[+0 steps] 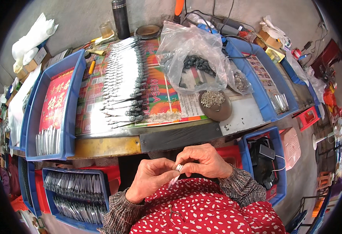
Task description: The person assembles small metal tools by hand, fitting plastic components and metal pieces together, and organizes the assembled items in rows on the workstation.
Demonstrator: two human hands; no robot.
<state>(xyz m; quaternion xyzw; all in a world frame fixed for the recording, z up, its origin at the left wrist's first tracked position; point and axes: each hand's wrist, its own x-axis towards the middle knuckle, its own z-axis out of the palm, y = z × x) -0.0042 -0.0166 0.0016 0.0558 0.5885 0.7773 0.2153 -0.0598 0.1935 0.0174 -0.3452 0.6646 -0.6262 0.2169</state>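
Above my lap, my left hand (153, 175) and my right hand (206, 160) meet, thumbs and fingertips pinched together. Between them is a small, slim whitish piece (174, 180), its lower end pointing down toward the red spotted apron (202, 206). The fingers cover much of it, so its kind does not show. Beyond my hands, a long row of slender shiny metal pieces with dark ends (123, 78) lies on the workbench. To its right, a round brown dish (221, 114) holds a heap of tiny metal parts (212, 99).
A clear plastic bag (171, 50) with dark pieces lies behind the dish. Blue trays (70, 97) stand at both ends of the bench. Below left, another blue crate (77, 170) holds packed metal pieces; a blue bin (281, 167) sits lower right. A black bottle (120, 19) stands at the back.
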